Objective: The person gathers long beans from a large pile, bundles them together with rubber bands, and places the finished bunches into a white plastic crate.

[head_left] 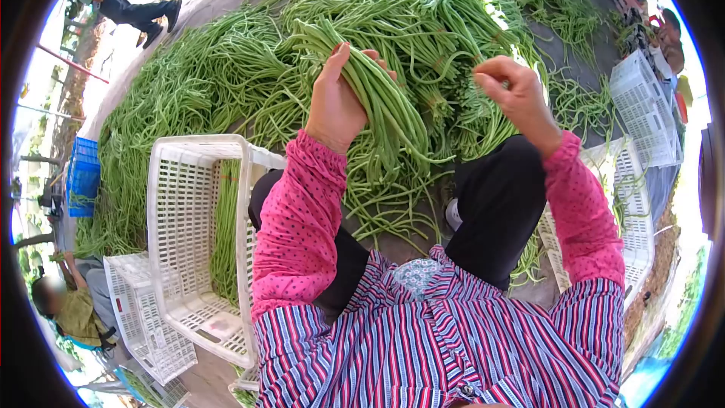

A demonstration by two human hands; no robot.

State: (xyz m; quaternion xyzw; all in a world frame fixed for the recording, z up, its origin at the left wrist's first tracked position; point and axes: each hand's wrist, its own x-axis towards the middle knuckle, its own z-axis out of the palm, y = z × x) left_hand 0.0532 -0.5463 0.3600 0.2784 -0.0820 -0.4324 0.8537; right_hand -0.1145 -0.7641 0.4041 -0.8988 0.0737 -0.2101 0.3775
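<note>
My left hand (337,106) is wrapped round a bunch of long green beans (381,98), with the thumb on top and the bean ends hanging down to the right. To the right of the bunch, my right hand (517,91) is raised, apart from it, its thumb and forefinger curled close together; whether anything thin is between them cannot be made out. Under and beyond both hands spreads a large heap of long green beans (226,68), some tied in bundles.
At my left stands a white crate (168,219) with beans inside, more white crates (147,317) and a blue crate (83,177). White crates (646,106) are also at the right. One person (136,11) walks at upper left; another (72,310) sits at lower left.
</note>
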